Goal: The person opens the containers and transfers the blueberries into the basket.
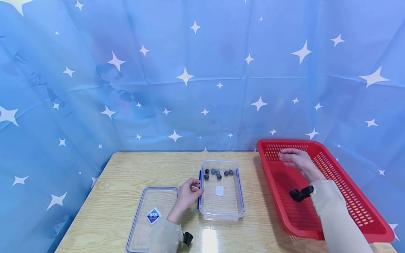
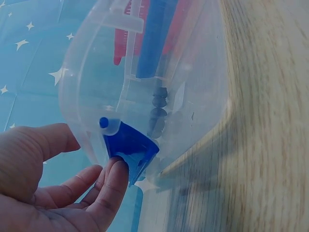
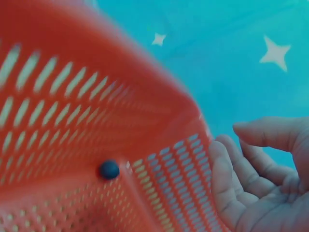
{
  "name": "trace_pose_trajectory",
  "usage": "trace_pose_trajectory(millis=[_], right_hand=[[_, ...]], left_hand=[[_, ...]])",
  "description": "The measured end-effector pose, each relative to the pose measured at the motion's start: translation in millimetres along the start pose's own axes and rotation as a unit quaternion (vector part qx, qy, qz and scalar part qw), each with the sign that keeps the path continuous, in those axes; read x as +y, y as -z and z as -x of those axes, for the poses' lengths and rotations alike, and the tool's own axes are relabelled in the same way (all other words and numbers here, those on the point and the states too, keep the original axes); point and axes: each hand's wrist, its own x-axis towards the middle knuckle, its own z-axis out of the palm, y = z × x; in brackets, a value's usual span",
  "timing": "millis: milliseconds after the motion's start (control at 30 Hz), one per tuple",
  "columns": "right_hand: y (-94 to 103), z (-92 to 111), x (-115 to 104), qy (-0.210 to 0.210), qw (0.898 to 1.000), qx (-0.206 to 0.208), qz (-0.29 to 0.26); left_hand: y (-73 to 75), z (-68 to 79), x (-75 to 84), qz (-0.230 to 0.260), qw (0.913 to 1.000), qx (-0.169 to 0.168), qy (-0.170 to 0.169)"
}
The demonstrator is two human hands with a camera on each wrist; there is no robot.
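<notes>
A clear plastic food container (image 1: 221,215) stands uncovered on the table, with several blueberries (image 1: 218,173) toward its far end and a white label on its bottom. My left hand (image 1: 189,191) holds its left side wall, thumb and fingertips at the rim. Close up in the left wrist view, fingertips touch the hanging blue side latch (image 2: 129,145). My right hand (image 1: 297,161) hovers over the far part of a red plastic basket (image 1: 278,207), fingers loosely bent and nothing in them. One blueberry (image 3: 109,169) lies in a corner of that basket in the right wrist view.
The container's clear lid (image 1: 142,211), with a blue rim and a blue-and-white sticker, lies on the wooden table (image 1: 110,189) to the left, partly under my left sleeve. A blue curtain (image 1: 215,45) with white stars hangs behind the table and along its left side.
</notes>
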Motion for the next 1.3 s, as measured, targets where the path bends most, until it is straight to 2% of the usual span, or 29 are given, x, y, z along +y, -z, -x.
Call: trace_pose_trajectory(millis=[133,367,500,633,833,1067,1300], right_hand=[[-7.5,1.1,-12.3,0.011,1.0,-0.005,-0.009],[-20.8,6.2,-29.1,0.029,0.999,-0.021,0.031],[-32.2,6.7,-38.4,0.037,0.999,-0.023,0.001],[-45.9,5.4,-47.5,0.038,0.999,-0.019,-0.024],[-67.4,4.3,-58.4,0.042,0.999,-0.017,0.016],[-93.9,2.9,-64.0,0.056,0.998,-0.041,-0.001],[-124.0,-0.4,-66.2,0.047,0.997,-0.061,-0.012]], left_hand=[[-0.4,-0.2,-0.5,0.001,1.0,0.001,0.001],[-0.1,-0.1,-0.5,0.003,1.0,0.001,0.001],[-0.7,-0.6,-0.8,0.002,1.0,0.002,0.001],[-1.1,-1.3,-2.1,0.003,1.0,0.001,0.002],[-0.1,-1.6,-2.8,0.003,1.0,0.001,-0.002],[-1.3,-1.8,-2.6,0.0,1.0,-0.002,0.006],[-1.8,-2.4,-3.0,0.0,1.0,0.001,0.005]])
